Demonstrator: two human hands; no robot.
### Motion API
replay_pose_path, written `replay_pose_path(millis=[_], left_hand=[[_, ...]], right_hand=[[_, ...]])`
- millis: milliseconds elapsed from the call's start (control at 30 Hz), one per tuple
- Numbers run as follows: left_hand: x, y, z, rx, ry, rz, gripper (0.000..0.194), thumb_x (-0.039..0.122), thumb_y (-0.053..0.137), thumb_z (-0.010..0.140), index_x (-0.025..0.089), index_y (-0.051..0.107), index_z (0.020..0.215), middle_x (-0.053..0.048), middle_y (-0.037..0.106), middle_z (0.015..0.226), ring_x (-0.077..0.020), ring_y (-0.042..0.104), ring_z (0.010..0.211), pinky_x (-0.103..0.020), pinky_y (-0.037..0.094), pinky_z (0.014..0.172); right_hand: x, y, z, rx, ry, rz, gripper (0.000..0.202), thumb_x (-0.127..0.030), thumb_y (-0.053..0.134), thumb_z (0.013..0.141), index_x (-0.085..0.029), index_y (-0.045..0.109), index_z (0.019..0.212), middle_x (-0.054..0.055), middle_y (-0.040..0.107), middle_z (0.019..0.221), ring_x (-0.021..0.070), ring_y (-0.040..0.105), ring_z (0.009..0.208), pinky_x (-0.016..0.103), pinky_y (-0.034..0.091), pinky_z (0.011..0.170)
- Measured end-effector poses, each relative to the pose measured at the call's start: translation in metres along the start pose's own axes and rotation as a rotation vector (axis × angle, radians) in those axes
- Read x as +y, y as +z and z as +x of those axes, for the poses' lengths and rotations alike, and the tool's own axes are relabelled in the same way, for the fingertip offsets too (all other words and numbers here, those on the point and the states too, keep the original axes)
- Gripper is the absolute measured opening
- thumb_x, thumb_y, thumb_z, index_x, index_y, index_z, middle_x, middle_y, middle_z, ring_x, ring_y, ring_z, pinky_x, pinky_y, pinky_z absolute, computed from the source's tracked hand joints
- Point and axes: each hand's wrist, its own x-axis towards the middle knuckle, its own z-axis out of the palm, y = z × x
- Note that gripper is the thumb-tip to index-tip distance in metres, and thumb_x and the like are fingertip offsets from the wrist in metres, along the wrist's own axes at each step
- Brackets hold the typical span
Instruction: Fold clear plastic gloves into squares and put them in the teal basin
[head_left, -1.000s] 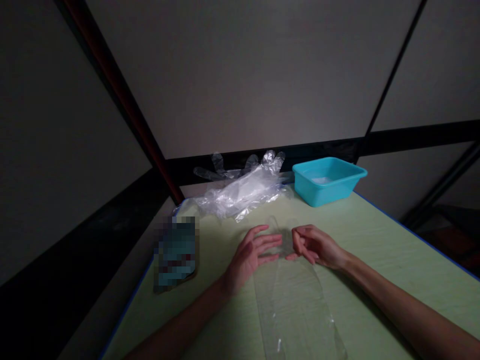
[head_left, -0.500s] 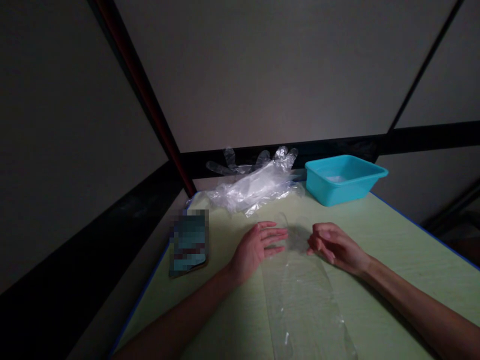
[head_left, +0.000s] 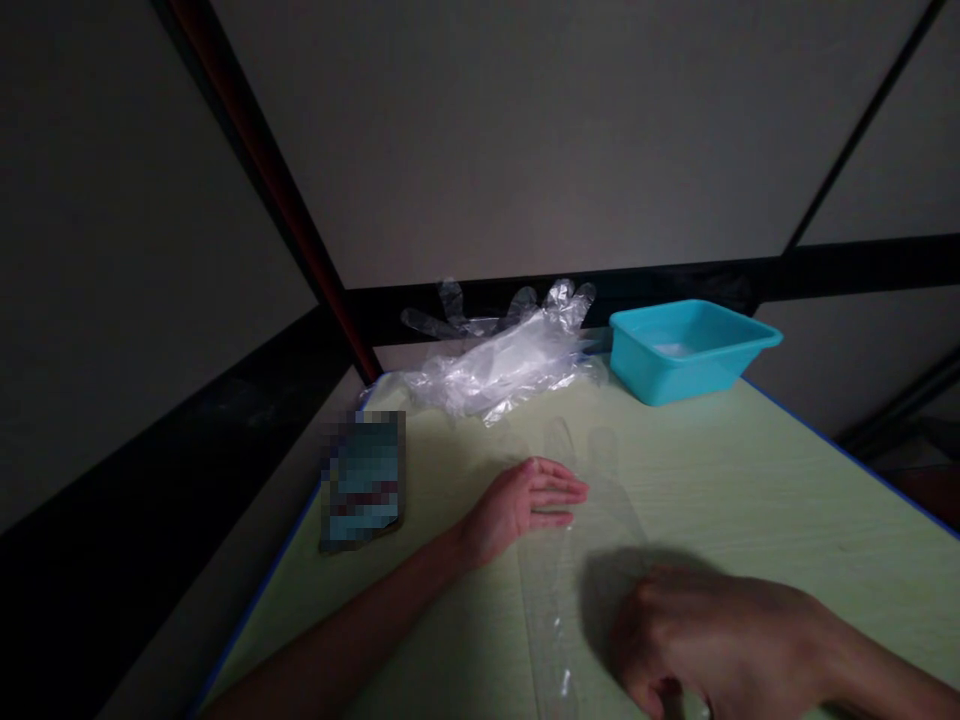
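Observation:
A clear plastic disposable glove (head_left: 559, 600) lies flat on the table, its fingers pointing away from me. My left hand (head_left: 525, 505) rests on the glove's left side near its finger end, fingers stretched out and slightly apart. Over the glove's lower right side is my right hand (head_left: 712, 635), knuckles up and fingers curled down. Its fingertips are mostly hidden, so I cannot tell whether they grip the plastic. Behind the hands lies a crumpled pile of clear plastic gloves (head_left: 510, 360).
A turquoise plastic basin (head_left: 682, 380) stands at the table's back right, with something pale inside. On the left lies a phone-like flat object (head_left: 366, 485), its surface blurred out. The pale green table (head_left: 757, 480) has a blue edge and meets a panelled wall (head_left: 525, 150).
My right hand has come toward me from beside the glove's fingers to its lower right side, turning knuckles up. The left hand has stayed nearly in place, stretched out.

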Motion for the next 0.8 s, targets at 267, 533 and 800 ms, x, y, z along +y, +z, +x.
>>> replay_pose_path(millis=[267, 533, 800], left_hand=[[0.001, -0.002, 0.001, -0.039, -0.027, -0.012, 0.041, 0.05, 0.042, 0.08, 0.012, 0.057, 0.09, -0.016, 0.059, 0.104, -0.0261, 0.051, 0.101, -0.044, 0.031, 0.09], [0.001, -0.001, 0.0, -0.034, -0.014, 0.019, 0.042, 0.051, 0.045, 0.078, 0.013, 0.058, 0.089, -0.015, 0.06, 0.103, -0.0252, 0.052, 0.1, -0.042, 0.032, 0.09], [0.0, -0.001, 0.0, -0.029, -0.048, 0.068, 0.046, 0.052, 0.039, 0.08, 0.012, 0.06, 0.09, -0.014, 0.058, 0.106, -0.024, 0.051, 0.101, -0.039, 0.032, 0.09]], right_hand=[[-0.006, 0.004, 0.002, 0.038, 0.065, -0.066, 0.009, -0.011, 0.055, 0.049, -0.018, 0.052, 0.053, -0.006, 0.05, 0.049, 0.0089, 0.039, 0.045, 0.023, 0.029, 0.047], [0.007, -0.005, 0.001, 0.051, 0.0, 0.492, 0.014, -0.005, 0.048, 0.048, -0.016, 0.051, 0.056, -0.007, 0.042, 0.051, 0.006, 0.04, 0.045, 0.016, 0.032, 0.043], [0.026, -0.026, -0.005, 0.315, 0.017, 0.79, 0.002, -0.013, 0.054, 0.058, -0.014, 0.052, 0.057, -0.004, 0.046, 0.053, 0.0068, 0.038, 0.05, 0.019, 0.029, 0.045]])
